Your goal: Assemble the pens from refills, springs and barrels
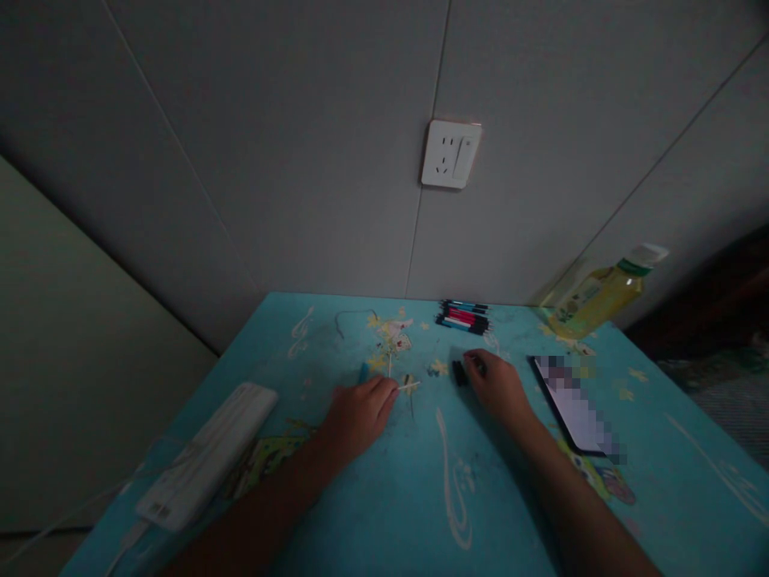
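My left hand [362, 410] is closed, a thin white stick [411, 385] like a pen refill poking out to the right from its fingertips. A second thin white stick [389, 365] lies just beyond those fingers. A blue piece [364, 372], perhaps a pen barrel, shows behind the knuckles, partly hidden. To the right, my right hand [497, 386] rests low over the table with thumb and forefinger curled together; what they pinch, if anything, is too small to make out. Short black pieces [459, 373] lie right beside its fingertips.
Several pens [462, 317], black, red and blue, lie in a pile near the wall. A phone [570, 405] lies right of my right forearm, with a bottle of yellow liquid [601, 296] behind. A white power strip or bank [207, 457] with cables sits left on the blue patterned table [396, 497].
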The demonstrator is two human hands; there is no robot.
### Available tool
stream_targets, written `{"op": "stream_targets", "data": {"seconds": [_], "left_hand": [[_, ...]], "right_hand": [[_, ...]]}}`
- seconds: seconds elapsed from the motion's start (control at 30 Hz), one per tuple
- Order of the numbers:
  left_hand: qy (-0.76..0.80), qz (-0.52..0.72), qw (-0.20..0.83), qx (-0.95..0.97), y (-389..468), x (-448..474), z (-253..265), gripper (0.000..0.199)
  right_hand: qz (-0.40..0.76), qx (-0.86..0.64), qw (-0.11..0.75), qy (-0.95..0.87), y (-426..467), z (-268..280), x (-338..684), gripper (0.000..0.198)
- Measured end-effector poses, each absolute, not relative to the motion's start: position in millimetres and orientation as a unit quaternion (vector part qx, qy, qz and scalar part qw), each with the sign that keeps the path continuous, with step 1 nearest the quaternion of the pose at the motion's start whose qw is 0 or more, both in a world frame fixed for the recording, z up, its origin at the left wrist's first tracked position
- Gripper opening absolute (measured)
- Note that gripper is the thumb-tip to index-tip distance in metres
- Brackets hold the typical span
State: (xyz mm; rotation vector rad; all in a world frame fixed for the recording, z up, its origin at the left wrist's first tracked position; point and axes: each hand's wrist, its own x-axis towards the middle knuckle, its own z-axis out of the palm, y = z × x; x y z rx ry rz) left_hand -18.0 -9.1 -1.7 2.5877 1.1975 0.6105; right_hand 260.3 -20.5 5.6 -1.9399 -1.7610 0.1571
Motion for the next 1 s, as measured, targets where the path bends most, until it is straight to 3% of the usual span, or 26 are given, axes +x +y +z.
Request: {"op": "stream_targets", "data": {"seconds": [0.13, 0.3, 0.5, 0.8, 1.0], "left_hand": [[0.405, 0.191, 0.111, 0.887, -9.5, -17.2, 0.7, 0.028], [0.394, 0.184, 0.107, 0.894, -11.7, -16.4, 1.3, 0.029], [0.384, 0.191, 0.103, 0.897, -13.3, -16.1, -1.5, 0.027], [0.442, 0.258, 0.126, 0.85, -3.4, -19.9, -8.6, 0.024], [0.433, 0.306, 0.141, 0.836, -8.7, -18.3, 2.4, 0.032]], "right_hand": [[0.108, -0.589, 0.328, -0.731, -31.3, 19.2, 234.0, 0.023], [0.143, -0.483, 0.3, -0.81, -41.6, 23.2, 209.8, 0.019], [0.119, -0.483, 0.283, -0.82, -37.5, 22.2, 217.6, 0.019], [0.009, -0.621, 0.358, -0.697, -30.0, 28.1, 248.9, 0.024], [0.077, -0.521, 0.322, -0.787, -31.7, 27.7, 243.4, 0.024]]}}
